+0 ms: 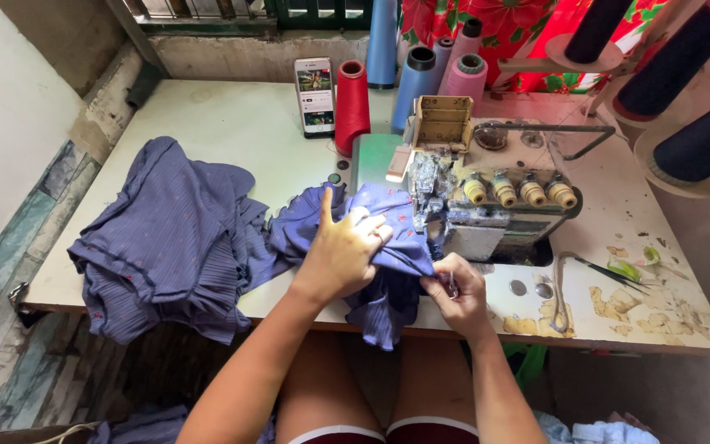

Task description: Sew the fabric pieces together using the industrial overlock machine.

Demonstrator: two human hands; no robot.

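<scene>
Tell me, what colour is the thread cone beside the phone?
The thread cone is red, seen in the head view.

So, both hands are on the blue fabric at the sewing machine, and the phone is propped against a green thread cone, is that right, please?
Not quite: the head view shows the phone propped against a red thread cone, not a green one. The left hand and right hand are both on the blue fabric at the sewing machine.
</scene>
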